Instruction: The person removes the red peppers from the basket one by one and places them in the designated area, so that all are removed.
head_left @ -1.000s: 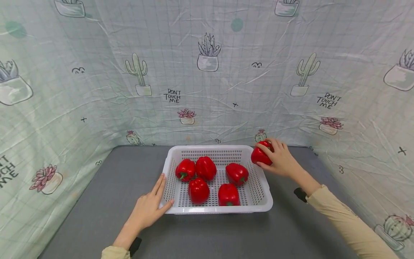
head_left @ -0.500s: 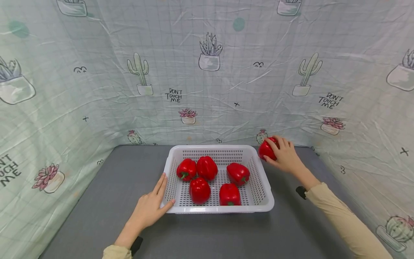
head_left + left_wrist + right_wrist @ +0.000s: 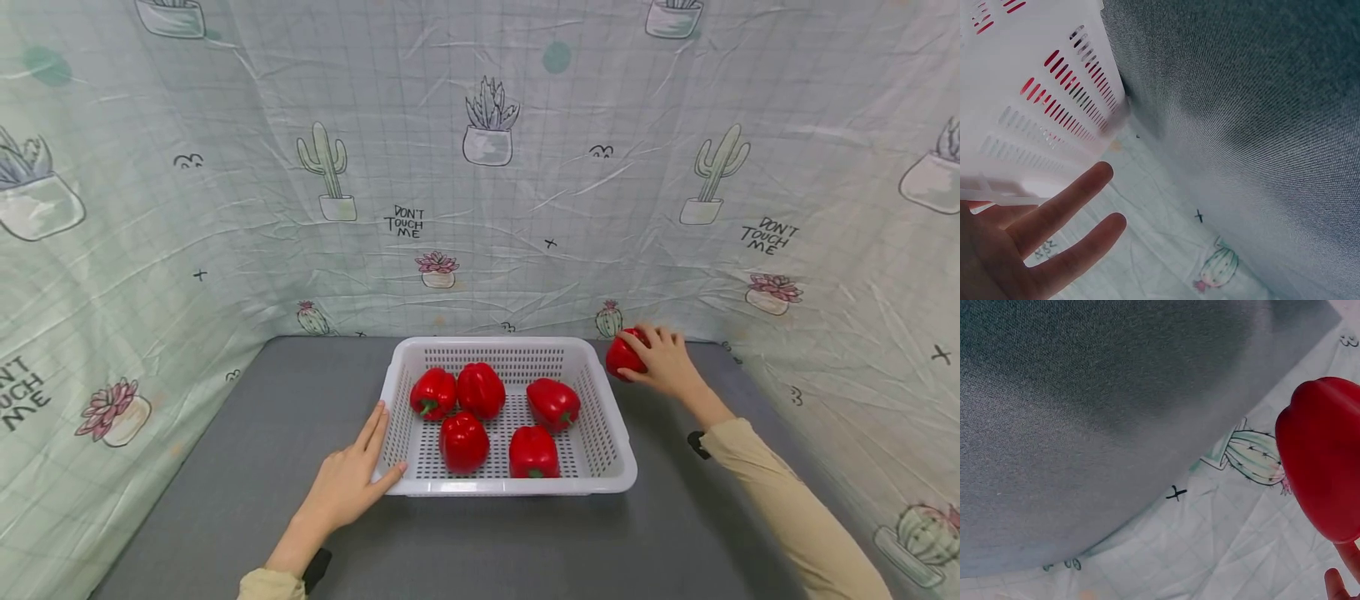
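Observation:
My right hand (image 3: 666,364) grips a red bell pepper (image 3: 626,354) just outside the right rim of a white perforated basket (image 3: 517,486). In the right wrist view that bell pepper (image 3: 1325,459) fills the right edge, with a fingertip (image 3: 1333,582) below it. My left hand (image 3: 343,483) rests with straight fingers on the basket's left rim. The left wrist view has this hand (image 3: 1054,231) beside the basket's slotted wall (image 3: 1029,112). Several more red bell peppers lie in the basket, such as one (image 3: 481,390) at the back and another (image 3: 534,452) at the front right.
A dark grey table (image 3: 480,546) lies under the basket. Behind it and at both sides hangs a pale curtain (image 3: 480,200) printed with cacti, close to the table's back edge.
My right hand has carried the bell pepper rightward from over the basket's right rim to outside it, and slightly down in the last half second. The left hand stays on the rim.

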Action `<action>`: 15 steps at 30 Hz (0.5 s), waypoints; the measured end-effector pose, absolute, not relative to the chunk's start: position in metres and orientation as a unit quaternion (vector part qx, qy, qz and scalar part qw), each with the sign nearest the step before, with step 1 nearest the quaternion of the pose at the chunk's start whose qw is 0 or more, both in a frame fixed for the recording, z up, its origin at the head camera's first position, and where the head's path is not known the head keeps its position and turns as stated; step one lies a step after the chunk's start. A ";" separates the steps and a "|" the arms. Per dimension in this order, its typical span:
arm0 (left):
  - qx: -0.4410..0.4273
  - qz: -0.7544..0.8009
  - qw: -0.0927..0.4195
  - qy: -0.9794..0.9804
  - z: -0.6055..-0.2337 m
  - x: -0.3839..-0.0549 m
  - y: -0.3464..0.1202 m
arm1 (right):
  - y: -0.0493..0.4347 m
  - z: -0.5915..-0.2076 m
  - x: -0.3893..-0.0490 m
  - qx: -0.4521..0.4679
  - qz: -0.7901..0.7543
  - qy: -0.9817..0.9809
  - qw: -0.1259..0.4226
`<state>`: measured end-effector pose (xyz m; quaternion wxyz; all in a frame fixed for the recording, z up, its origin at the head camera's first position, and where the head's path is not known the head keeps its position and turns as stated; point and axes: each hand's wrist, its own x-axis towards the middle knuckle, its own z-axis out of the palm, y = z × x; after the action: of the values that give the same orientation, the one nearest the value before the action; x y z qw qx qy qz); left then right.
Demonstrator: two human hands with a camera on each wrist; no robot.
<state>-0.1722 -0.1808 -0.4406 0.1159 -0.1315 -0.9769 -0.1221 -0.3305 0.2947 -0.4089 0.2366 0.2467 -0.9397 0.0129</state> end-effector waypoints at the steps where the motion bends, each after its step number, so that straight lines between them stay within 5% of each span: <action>1: -0.131 -0.124 0.115 -0.977 -0.441 -0.172 -0.181 | 0.294 -0.410 -0.332 0.246 0.010 -0.941 0.233; 15: -0.135 -0.126 0.116 -0.976 -0.441 -0.172 -0.183 | 0.299 -0.421 -0.351 0.235 0.010 -0.953 0.193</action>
<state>-0.1724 -0.1825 -0.4411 0.1163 -0.1346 -0.9760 -0.1256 -0.3511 0.2991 -0.4212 0.1928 0.2352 -0.9526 0.0097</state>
